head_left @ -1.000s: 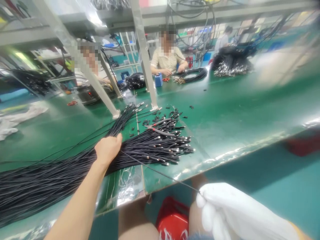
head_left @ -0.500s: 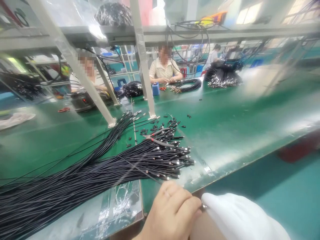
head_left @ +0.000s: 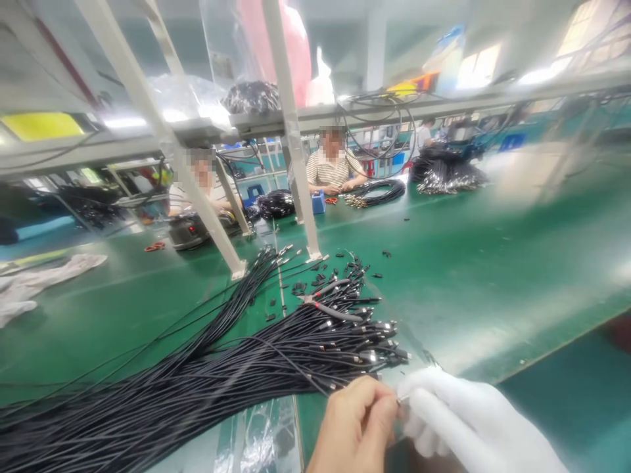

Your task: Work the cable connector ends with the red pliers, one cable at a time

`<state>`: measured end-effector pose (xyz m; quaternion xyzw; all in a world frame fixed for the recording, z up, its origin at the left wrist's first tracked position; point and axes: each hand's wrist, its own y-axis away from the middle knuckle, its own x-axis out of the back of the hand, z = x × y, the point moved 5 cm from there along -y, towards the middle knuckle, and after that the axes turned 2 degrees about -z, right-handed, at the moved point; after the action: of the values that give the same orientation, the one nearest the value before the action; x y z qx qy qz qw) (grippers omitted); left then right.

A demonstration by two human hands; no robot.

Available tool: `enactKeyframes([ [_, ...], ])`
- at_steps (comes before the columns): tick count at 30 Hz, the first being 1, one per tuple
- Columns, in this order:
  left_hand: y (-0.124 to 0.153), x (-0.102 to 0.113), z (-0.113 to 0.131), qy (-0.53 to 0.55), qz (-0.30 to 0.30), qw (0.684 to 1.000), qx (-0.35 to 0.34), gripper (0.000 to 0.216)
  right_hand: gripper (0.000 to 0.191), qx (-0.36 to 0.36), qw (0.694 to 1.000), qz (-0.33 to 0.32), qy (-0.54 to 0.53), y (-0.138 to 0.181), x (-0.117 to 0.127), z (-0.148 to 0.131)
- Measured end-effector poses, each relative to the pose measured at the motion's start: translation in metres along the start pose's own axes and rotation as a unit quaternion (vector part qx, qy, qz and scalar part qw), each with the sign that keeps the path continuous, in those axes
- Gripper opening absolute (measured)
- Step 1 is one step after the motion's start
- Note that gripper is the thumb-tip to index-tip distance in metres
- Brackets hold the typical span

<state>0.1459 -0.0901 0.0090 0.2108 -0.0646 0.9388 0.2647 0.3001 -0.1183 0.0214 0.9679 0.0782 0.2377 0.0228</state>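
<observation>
My bare left hand [head_left: 357,424] is closed around a black cable [head_left: 315,384] that runs up from the big bundle. The cable's connector [head_left: 403,399], small and shiny, pokes out between my two hands. My right hand [head_left: 458,414], in a white glove, pinches at that tip; its finer shape is blurred. Just beyond lies the bundle of black cables [head_left: 187,387], with many metal-tipped plugs pointing right. Pliers with grey handles [head_left: 335,309] rest open on top of the plug ends. Small black pieces [head_left: 320,279] are scattered behind them.
Slanted white posts [head_left: 303,177] rise from the green table [head_left: 468,263] to a shelf. Across it, two persons sit, one near coiled cables [head_left: 379,194] and a blue box [head_left: 318,202]. Orange scissors [head_left: 154,247] and a white cloth [head_left: 54,279] lie left.
The view has tilted up, so the table and cables sit lower in it. My gloved right hand has come further into view, its fingers now showing at the connector beside my left hand.
</observation>
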Motion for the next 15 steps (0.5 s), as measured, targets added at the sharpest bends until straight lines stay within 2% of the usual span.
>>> enactKeyframes([
  [2,-0.003,0.004,-0.002,0.052,-0.026,0.998,0.028,0.033,0.042,-0.009,1.000,-0.010,-0.029,-0.011,0.000,-0.002],
  [7,-0.009,0.015,0.001,0.138,-0.020,0.989,0.051,0.031,0.048,-0.030,0.990,-0.078,-0.110,-0.032,-0.004,0.000],
  [10,-0.015,0.019,0.006,0.165,-0.013,0.985,0.051,0.025,0.046,-0.047,0.989,-0.043,-0.130,-0.038,-0.001,-0.010],
  [15,-0.027,0.028,0.010,0.129,0.011,0.990,0.053,0.022,0.040,-0.055,0.991,-0.008,-0.122,-0.051,0.002,-0.032],
])
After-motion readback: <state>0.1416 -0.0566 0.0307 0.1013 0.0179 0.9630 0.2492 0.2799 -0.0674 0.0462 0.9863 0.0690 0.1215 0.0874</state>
